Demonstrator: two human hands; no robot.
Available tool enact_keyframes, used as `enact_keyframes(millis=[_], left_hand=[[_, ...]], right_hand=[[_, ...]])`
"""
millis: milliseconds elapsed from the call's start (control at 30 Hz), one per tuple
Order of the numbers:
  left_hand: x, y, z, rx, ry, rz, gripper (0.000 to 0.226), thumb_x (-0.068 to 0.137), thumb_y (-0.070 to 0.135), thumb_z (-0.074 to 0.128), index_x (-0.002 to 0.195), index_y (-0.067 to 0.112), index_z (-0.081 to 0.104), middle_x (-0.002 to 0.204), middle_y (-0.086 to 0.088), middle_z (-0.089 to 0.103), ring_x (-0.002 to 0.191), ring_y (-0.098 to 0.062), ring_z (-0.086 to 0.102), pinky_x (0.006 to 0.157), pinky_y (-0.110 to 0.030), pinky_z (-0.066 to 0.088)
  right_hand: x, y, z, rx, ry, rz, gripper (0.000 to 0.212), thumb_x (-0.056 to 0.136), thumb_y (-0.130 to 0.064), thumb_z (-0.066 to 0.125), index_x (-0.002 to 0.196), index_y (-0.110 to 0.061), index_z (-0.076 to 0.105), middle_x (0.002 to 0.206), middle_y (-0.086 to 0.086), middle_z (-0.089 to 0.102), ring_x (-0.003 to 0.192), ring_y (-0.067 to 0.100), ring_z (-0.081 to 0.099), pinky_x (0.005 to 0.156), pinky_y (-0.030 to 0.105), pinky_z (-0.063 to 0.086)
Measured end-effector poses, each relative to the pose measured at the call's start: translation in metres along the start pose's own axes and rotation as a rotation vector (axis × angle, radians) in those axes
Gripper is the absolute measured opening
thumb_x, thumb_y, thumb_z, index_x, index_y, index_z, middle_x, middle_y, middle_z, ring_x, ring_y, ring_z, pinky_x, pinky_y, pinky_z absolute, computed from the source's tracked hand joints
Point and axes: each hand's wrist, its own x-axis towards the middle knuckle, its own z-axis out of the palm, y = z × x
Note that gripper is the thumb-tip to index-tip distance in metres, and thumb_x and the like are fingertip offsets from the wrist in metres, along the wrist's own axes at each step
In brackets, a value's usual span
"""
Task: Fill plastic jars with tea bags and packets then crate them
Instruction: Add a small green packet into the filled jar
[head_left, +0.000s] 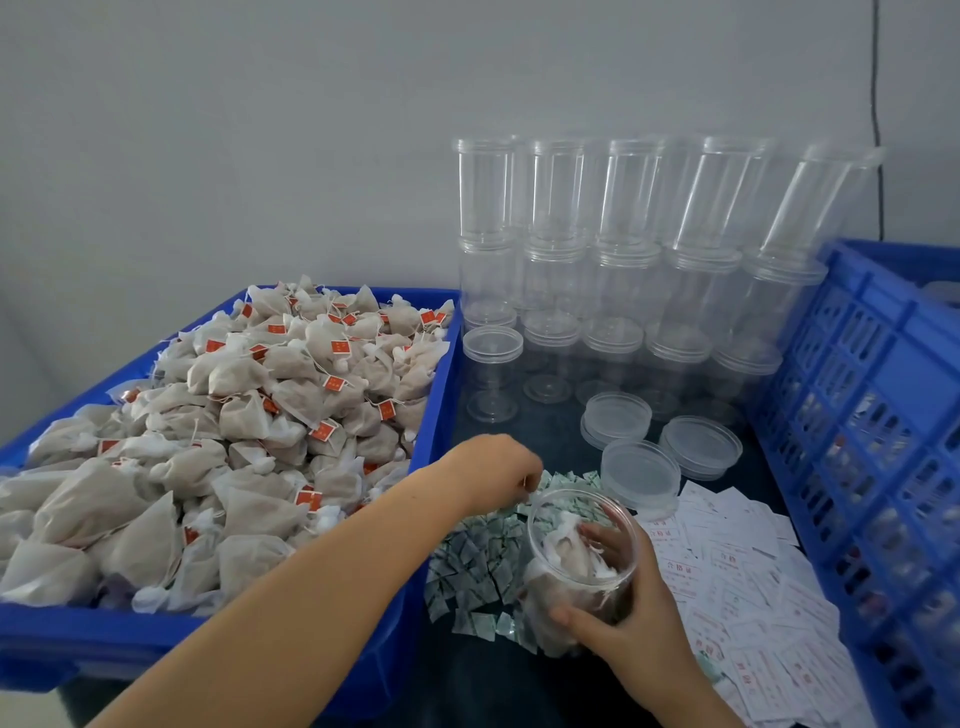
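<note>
The right hand (618, 618) grips the clear, lidless plastic jar (579, 561), part-filled with tea bags and tilted, while the left hand (493, 467), just beyond the jar's mouth, seems to pinch among small green-and-white packets (475, 551).

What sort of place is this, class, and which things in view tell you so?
Probably a small hand-packing workstation: a blue bin heaped with tea bags, stacked empty plastic jars, and a blue crate beside them.
</note>
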Motion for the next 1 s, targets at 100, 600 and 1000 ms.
enact_keyframes(millis=[100,600,1000], left_hand=[[-0.005,0.002,-0.016,-0.270,0.234,-0.050,0.015,0.093,0.013,0.054,0.104,0.011,0.065,0.101,-0.003,0.065,0.088,-0.015,0.060,0.080,-0.027,0.048],[-0.028,0.037,-0.035,-0.601,0.015,0.183,0.013,0.084,0.007,0.068,0.090,0.018,0.071,0.083,0.006,0.071,0.073,0.002,0.066,0.076,-0.015,0.053],[-0.032,0.048,-0.018,-0.286,0.109,0.312,0.009,0.084,0.013,0.064,0.088,0.017,0.071,0.087,0.009,0.068,0.076,-0.001,0.055,0.077,-0.026,0.049]], right_hand=[[0.001,0.001,0.002,-0.034,-0.004,0.003,0.101,0.046,-0.052,0.087,0.125,-0.078,0.031,0.124,-0.038,0.052,0.119,-0.014,0.051,0.089,0.009,0.046],[0.001,0.012,0.006,0.010,0.011,0.001,0.105,0.050,-0.045,0.090,0.135,-0.066,0.031,0.130,-0.036,0.050,0.121,-0.005,0.055,0.091,0.020,0.050],[0.004,0.011,0.008,0.023,0.004,-0.048,0.096,0.059,-0.029,0.085,0.134,-0.065,0.038,0.133,-0.027,0.057,0.122,-0.002,0.057,0.091,0.008,0.046]])
